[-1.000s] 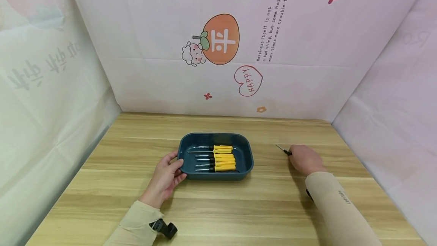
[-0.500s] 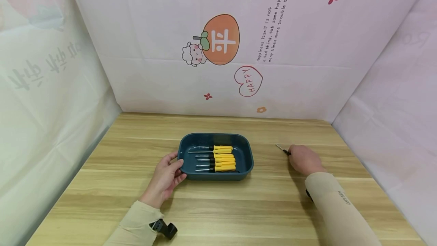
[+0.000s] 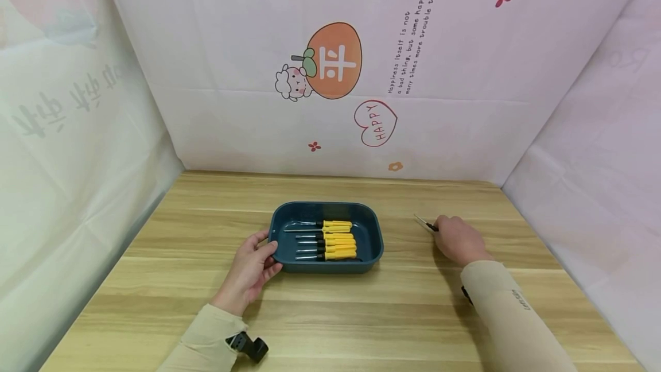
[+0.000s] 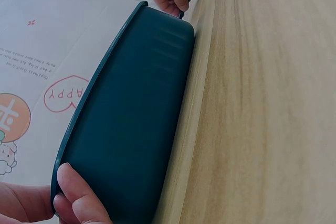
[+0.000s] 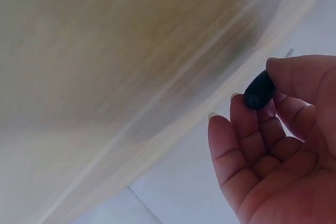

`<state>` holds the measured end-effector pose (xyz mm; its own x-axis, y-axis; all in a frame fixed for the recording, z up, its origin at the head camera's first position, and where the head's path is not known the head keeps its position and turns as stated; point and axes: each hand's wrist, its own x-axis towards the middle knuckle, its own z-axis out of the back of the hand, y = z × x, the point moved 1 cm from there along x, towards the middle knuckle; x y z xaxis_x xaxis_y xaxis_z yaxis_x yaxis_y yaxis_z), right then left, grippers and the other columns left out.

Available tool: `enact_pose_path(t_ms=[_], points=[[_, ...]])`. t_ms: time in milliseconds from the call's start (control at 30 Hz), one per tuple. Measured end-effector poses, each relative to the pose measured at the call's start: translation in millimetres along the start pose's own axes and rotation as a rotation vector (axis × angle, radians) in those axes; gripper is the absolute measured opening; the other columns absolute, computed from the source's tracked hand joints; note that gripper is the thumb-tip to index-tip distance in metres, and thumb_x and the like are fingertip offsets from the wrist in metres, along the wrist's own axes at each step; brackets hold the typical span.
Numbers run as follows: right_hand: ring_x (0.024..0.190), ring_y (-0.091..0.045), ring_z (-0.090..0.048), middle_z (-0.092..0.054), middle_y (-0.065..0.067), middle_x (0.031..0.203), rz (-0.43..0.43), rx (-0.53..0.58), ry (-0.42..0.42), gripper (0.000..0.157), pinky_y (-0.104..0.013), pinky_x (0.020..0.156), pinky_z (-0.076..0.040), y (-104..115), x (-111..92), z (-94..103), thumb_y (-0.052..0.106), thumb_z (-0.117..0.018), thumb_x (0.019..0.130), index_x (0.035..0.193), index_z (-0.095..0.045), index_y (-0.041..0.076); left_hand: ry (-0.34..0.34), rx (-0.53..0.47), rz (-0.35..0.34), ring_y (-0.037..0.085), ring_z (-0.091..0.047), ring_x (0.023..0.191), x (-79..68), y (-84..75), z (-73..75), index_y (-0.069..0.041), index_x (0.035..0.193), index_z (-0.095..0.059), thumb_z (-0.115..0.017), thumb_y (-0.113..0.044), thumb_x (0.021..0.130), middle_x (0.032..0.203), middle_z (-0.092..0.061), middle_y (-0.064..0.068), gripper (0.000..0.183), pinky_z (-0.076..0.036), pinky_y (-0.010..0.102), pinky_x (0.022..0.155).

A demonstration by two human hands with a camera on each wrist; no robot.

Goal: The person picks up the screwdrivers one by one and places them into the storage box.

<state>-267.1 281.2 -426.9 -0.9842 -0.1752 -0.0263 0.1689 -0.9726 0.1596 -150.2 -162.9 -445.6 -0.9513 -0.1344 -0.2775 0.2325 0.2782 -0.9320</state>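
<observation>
My left hand [image 3: 250,268] grips the left end of a dark teal tray [image 3: 325,267], thumb over the rim and fingers on its outer wall. In the tray lie several screwdrivers [image 3: 338,240] with yellow handles, their shafts pointing left. To the right of the tray, my right hand [image 3: 459,240] pinches a small screwdriver [image 3: 431,226] by its black handle, with the thin metal shaft pointing up and left. From the right wrist view, the thumb presses the black handle [image 5: 260,90] against the fingers. The left wrist view shows the tray's outer side wall [image 4: 126,103].
The tray and hands are over a wood-grain table [image 3: 330,314]. A printed white sheet [image 3: 232,73] stands behind it, and white sheets [image 3: 609,159] hang on both sides. A black strap device [image 3: 249,345] sits at the left wrist.
My right hand has shifted slightly, and the screwdriver's tip has moved a little up and left. The left hand and tray have stayed in place.
</observation>
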Motion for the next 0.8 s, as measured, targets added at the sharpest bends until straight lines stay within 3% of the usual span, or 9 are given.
enact_pose_path(t_ms=[433, 800], points=[[0.082, -0.029, -0.058, -0.065, -0.019, 0.099, -0.005, 0.024, -0.019, 0.027, -0.046, 0.065, -0.051, 8.8, 3.0, 2.1, 0.016, -0.059, 0.101, 0.121, -0.067, -0.001, -0.001, -0.001, 0.002, 0.011, -0.058, 0.075, 0.2, 0.4, -0.1, -0.009, 0.155, -0.043, -0.053, -0.011, 0.108, 0.106, -0.059, 0.012, 0.048, -0.059, 0.022, 0.069], [0.091, -0.036, -0.067, -0.070, -0.019, 0.100, 0.050, 0.032, -0.074, 0.025, -0.055, 0.076, -0.055, 23.6, 2.8, 11.3, 0.013, -0.059, 0.099, 0.118, -0.068, 0.001, 0.000, 0.006, 0.003, 0.012, -0.058, 0.076, -0.6, 0.0, 0.0, -0.009, 0.156, -0.041, -0.052, -0.013, 0.109, 0.108, -0.059, 0.013, 0.048, -0.059, 0.021, 0.069]])
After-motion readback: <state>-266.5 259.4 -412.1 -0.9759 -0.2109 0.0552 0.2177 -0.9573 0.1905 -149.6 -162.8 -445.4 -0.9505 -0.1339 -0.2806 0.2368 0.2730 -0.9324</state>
